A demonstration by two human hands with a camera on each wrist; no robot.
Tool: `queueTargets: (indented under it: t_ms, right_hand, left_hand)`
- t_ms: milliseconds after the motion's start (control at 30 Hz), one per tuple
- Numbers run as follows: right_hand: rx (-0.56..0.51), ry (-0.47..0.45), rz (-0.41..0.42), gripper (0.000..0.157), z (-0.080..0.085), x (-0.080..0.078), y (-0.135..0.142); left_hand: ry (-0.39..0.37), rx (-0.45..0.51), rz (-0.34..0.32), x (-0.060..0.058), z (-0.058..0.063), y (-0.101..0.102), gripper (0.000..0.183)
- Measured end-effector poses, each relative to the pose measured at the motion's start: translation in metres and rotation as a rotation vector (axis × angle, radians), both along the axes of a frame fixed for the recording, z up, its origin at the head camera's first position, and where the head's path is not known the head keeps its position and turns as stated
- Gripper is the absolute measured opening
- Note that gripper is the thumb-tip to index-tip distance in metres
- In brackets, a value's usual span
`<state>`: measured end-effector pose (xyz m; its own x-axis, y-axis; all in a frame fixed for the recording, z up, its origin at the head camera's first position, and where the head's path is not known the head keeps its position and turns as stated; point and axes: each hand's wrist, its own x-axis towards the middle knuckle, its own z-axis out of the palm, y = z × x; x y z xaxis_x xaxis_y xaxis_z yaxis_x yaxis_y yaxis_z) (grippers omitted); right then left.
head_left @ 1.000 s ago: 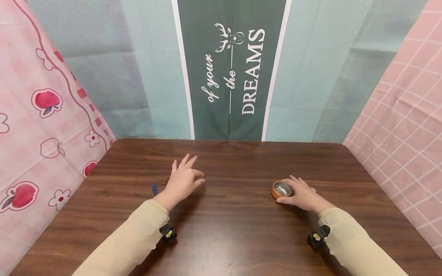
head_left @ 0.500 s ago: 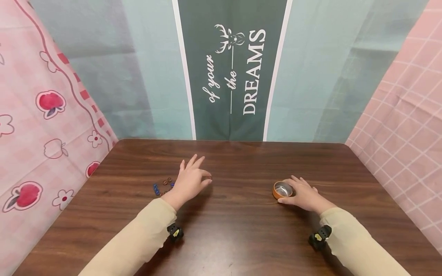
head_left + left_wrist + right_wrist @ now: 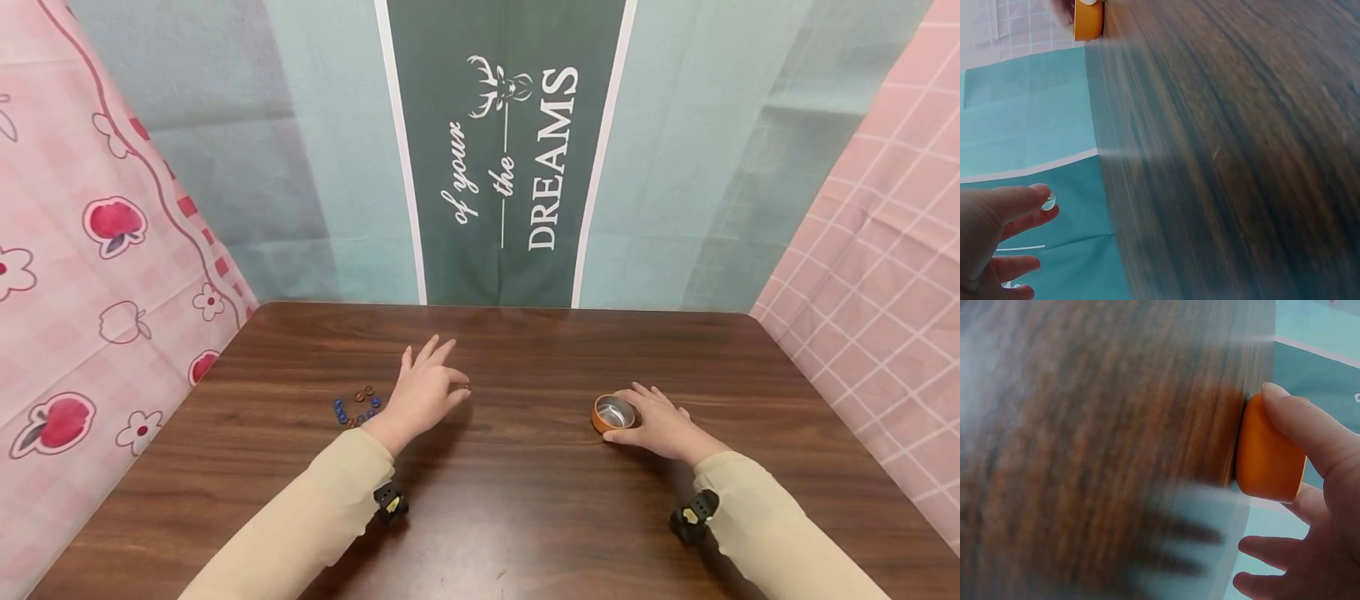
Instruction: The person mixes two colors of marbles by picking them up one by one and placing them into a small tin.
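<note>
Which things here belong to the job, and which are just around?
Job:
glassy bead pinched by left hand
orange bowl gripped by right hand
probably the loose blue and brown beads

Just around:
lettered backdrop
pink side cloths
wrist cameras

The left hand [image 3: 988,228] enters from the left edge, thumb and forefinger pinching a small, clear, glassy bead [image 3: 1049,201]; its other fingers reach out below. At the top, a bright orange, smooth-sided container [image 3: 1089,24] stands on the dark brown, wood-grained table [image 3: 1229,137], partly cut off, the blurred right hand [image 3: 1060,9] beside it. Teal cloth [image 3: 1079,206] with a white stripe [image 3: 1035,168] fills the left, below a pale, white-gridded cloth [image 3: 1022,25].
</note>
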<state>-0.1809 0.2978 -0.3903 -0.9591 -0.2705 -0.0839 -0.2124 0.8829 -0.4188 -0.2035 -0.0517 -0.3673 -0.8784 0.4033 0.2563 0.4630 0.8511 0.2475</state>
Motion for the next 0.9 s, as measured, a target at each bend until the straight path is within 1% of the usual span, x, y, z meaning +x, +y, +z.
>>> queueTargets:
  t_ms: [133,367,633,900]
  right_hand:
    - [0.002,0.0,0.001,0.072,0.0,-0.001,0.0]
    - [0.006,-0.01,-0.002,0.076,0.001,-0.001,0.0]
    - [0.004,-0.007,0.001,0.073,0.001,-0.001,-0.001]
    - [0.013,0.003,0.0,0.073,0.002,0.0,-0.002]
  left_hand:
    - [-0.001,0.0,-0.005,-0.001,0.0,0.003,0.015]
    - [-0.014,0.012,-0.022,-0.002,0.001,0.01,0.016]
    - [-0.028,-0.01,-0.024,-0.005,0.001,0.017,0.019]
    - [-0.055,-0.026,-0.035,-0.007,0.006,0.024,0.019]
